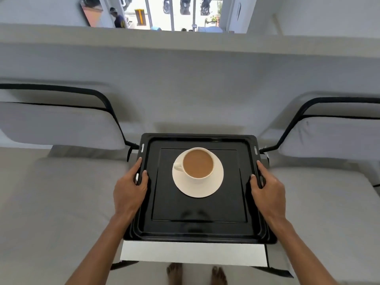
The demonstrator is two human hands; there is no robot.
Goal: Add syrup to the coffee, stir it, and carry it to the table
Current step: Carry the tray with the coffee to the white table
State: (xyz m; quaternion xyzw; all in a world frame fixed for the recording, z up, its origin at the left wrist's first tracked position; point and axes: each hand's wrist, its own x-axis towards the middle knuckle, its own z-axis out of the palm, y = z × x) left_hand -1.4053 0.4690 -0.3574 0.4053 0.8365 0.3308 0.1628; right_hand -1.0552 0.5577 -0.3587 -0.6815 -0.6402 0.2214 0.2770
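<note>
Left hand [129, 189] grips the black tray's [198, 228] 9 o'clock rim; right hand [267, 189] grips its 3 o'clock rim. The coffee cup [198, 163] sits on a saucer [209, 188] toward the tray's 12 o'clock, over a small tabletop [191, 254].

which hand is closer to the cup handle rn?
Left. The cup handle points toward the left hand, which grips the tray at its left rim. The right hand grips the opposite rim, with the whole cup between it and the handle.

Café seating: 2 cushioned chairs [61, 124], street-facing glass front [170, 13]
</note>
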